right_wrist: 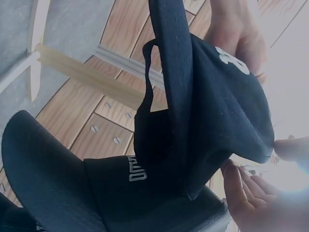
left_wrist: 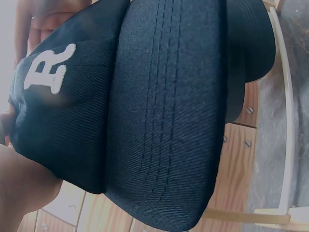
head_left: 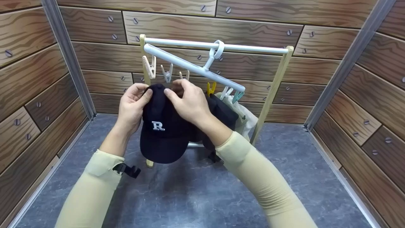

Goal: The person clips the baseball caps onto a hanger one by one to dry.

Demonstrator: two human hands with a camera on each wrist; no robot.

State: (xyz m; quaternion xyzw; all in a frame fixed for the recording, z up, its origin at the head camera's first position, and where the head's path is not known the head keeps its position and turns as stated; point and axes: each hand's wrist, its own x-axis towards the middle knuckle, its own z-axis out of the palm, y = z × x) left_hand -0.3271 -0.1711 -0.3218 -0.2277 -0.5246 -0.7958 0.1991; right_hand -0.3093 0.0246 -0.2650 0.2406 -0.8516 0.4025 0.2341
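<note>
A navy baseball cap [head_left: 166, 139] with a white letter R hangs brim down between the two hands. At the left of its crown, my left hand [head_left: 130, 106] pinches the fabric, thumb in front. My right hand [head_left: 191, 103] holds the crown's top right between thumb and fingers. Just above the cap are a beige clip [head_left: 150, 67], a grey clip [head_left: 167, 73] and another beige clip [head_left: 184, 75], partly hidden by the right hand. They belong to a tilted pale blue hanger [head_left: 190, 66]. The right wrist view shows the cap's strap [right_wrist: 148, 79] and open underside.
The hanger hooks onto the white rail of a wood-legged rack [head_left: 272, 91]. On its lower right side, a yellow clip [head_left: 211, 88], white clip [head_left: 226, 92] and teal clip [head_left: 238, 96] sit above a black cap [head_left: 226, 112] and a pale cap [head_left: 250, 122]. Wood-patterned walls surround the grey floor [head_left: 190, 196].
</note>
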